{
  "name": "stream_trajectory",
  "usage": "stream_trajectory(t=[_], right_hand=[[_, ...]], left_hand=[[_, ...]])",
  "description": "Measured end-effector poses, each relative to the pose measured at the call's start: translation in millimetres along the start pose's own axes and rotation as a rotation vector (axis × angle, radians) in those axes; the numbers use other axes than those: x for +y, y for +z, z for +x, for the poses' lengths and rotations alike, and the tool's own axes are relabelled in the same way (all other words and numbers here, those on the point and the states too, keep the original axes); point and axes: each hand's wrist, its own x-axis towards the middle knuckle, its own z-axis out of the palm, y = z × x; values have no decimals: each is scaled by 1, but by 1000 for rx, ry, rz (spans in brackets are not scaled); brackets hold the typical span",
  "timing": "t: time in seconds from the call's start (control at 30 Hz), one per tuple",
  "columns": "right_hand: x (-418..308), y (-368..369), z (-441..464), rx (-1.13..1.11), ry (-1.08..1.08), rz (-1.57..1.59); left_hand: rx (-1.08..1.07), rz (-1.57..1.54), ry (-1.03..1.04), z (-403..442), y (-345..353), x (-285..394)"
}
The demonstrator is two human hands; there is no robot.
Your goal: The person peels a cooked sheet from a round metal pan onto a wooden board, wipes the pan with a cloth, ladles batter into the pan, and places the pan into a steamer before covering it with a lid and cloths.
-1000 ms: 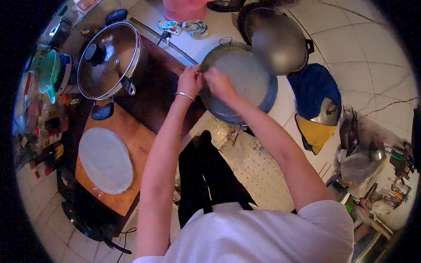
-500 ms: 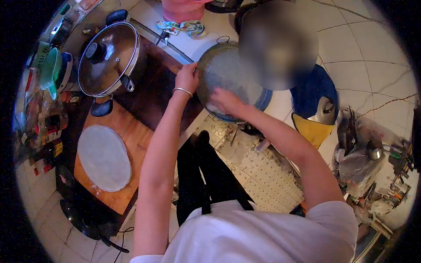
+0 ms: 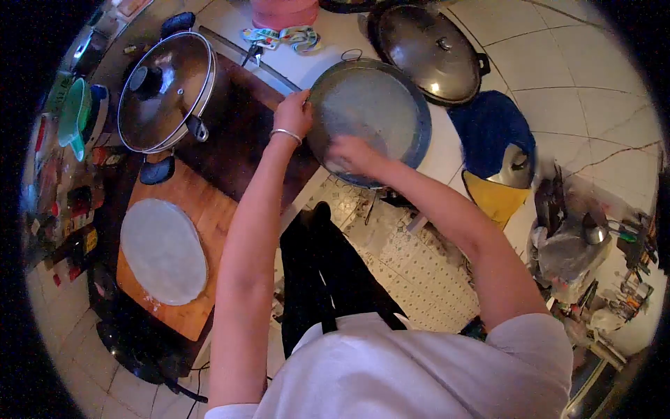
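Observation:
My left hand, with a bangle at the wrist, is closed on the left rim of a wide, shallow round pan. A thin greyish-white layer covers the inside of the pan, and a wire ring sticks out at its far edge. Over the near left part of the pan is my right hand, its fingers curled and blurred by motion. What it holds, if anything, I cannot make out. Down to the left, a flat pale round sheet of dough lies on a wooden board.
A lidded pot stands on the dark surface at left. Beyond the pan are a dark domed lid, a pink container and a patterned strap. Blue-and-yellow cloth lies right of it. Jars and packets line the left side.
My right hand has shifted slightly left over the pan and is more blurred. My left hand keeps its hold on the rim. The domed lid, behind a blurred patch before, now shows.

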Motion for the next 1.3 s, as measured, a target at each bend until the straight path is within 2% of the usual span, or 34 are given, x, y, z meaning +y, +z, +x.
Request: stream_trajectory(t=[0.13, 0.2, 0.23, 0.3, 0.37, 0.43, 0.5, 0.53, 0.57, 0.6, 0.63, 0.7, 0.73, 0.8, 0.93, 1.0, 1.07, 1.13, 1.3], right_hand=[[-1, -14, 4, -162, -22, 105], [9, -3, 43, 128, 48, 87], [0, -2, 28, 129, 61, 95], [-17, -17, -16, -129, 55, 40], [-11, -34, -32, -204, 42, 95], [-9, -48, -29, -272, 35, 155], [8, -68, -14, 240, 314, 362], [23, -72, -12, 245, 314, 364], [41, -76, -13, 279, 403, 213], [51, -76, -18, 310, 493, 59], [45, -68, -23, 314, 498, 60], [19, -49, -32, 272, 625, -39], [10, -46, -41, 279, 629, -44], [2, -38, -55, 142, 399, 100], [29, -58, -46, 371, 630, -55], [27, -61, -42, 365, 628, -59], [29, -61, -38, 420, 638, -97], [35, -60, -38, 447, 637, -98], [41, -65, -36, 535, 712, -103]], left_hand=[[-40, 55, -8, 2, 1, -3], [-69, 90, 5, 4, 3, -7], [-49, 82, 25, 4, 2, -9], [-20, 61, 45, 4, 5, -6], [-93, 118, 7, 7, 5, -3], [-27, 151, -28, 2, 2, 3], [36, 185, -66, -9, -7, 19], [95, 193, -5, -21, -20, 43], [151, 200, 57, -36, -27, 62], [115, 157, 115, -53, -25, 75], [-158, 230, 9, -69, -25, 94], [-388, 349, 55, -102, -7, 113], [-388, 348, 64, -112, 0, 116], [-503, 410, 142, -126, 7, 121], [-594, 437, 170, -143, 4, 123], [-715, 310, 184, -153, 2, 124], [-719, 218, 183, -166, 10, 116], [-501, 137, 171, -177, 14, 112], [-585, 260, 181, -169, 20, 98]])
